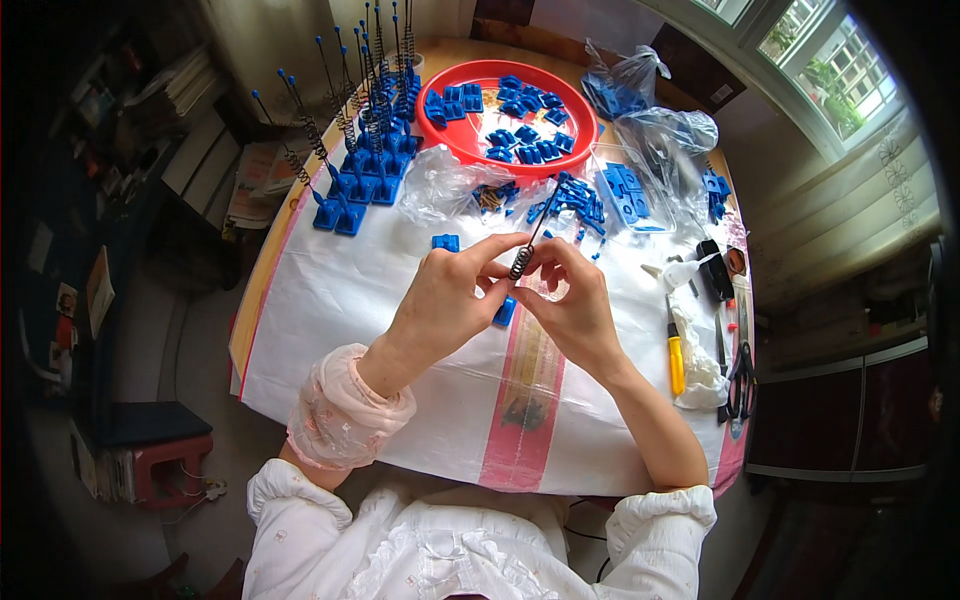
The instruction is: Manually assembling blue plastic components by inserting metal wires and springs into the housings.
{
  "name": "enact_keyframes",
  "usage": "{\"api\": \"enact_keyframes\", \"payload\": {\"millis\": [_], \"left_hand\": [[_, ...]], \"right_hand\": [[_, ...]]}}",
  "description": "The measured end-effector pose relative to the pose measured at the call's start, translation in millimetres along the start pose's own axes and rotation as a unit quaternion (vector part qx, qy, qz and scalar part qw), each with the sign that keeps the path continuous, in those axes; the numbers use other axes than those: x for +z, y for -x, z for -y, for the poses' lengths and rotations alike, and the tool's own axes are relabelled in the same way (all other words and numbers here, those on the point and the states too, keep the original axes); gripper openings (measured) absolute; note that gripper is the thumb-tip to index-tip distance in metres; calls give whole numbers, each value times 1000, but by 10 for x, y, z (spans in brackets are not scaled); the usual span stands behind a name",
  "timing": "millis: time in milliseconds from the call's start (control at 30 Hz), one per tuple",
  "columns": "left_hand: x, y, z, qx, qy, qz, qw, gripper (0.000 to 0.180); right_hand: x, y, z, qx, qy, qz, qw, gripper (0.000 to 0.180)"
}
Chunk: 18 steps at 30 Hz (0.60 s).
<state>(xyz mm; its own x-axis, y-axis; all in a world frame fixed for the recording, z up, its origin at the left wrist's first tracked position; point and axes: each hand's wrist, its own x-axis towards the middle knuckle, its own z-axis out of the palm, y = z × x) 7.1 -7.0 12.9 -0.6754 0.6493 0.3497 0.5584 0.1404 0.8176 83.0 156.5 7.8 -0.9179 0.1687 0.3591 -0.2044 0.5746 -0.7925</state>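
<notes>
Over the middle of the table, my left hand (447, 297) and my right hand (577, 303) meet, both with closed fingertips at a black coil spring with a thin straight rod (521, 262). The rod leans up and slightly right, past my fingers. Just under my fingertips shows a blue plastic piece (506, 312), partly hidden by the left hand; whether it touches the spring I cannot tell. Beyond my left knuckles lies another small blue piece (446, 242). At the far left stand several blue square bases (371, 185) bearing similar springs and rods with blue tips.
A red round tray (428, 133) at the back holds blue parts. Before it lie small blue pieces (577, 203), brownish screws (490, 197) and crumpled clear plastic (437, 188). Plastic bags (668, 135) stand back right. A yellow-handled tool (676, 365) and black scissors (742, 381) lie at right.
</notes>
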Motion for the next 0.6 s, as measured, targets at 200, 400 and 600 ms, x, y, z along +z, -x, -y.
{"api": "enact_keyframes", "payload": {"millis": [200, 400, 600], "left_hand": [[-45, -10, -71, -37, 27, 10, 999, 60], [-135, -10, -68, -167, 213, 60, 961, 69], [-164, -8, 37, -209, 338, 67, 915, 70]], "right_hand": [[-5, -16, 14, -6, 11, 14, 1000, 22], [0, -9, 28, -4, -3, 19, 1000, 20], [32, 14, -61, 10, -29, 9, 999, 17]]}}
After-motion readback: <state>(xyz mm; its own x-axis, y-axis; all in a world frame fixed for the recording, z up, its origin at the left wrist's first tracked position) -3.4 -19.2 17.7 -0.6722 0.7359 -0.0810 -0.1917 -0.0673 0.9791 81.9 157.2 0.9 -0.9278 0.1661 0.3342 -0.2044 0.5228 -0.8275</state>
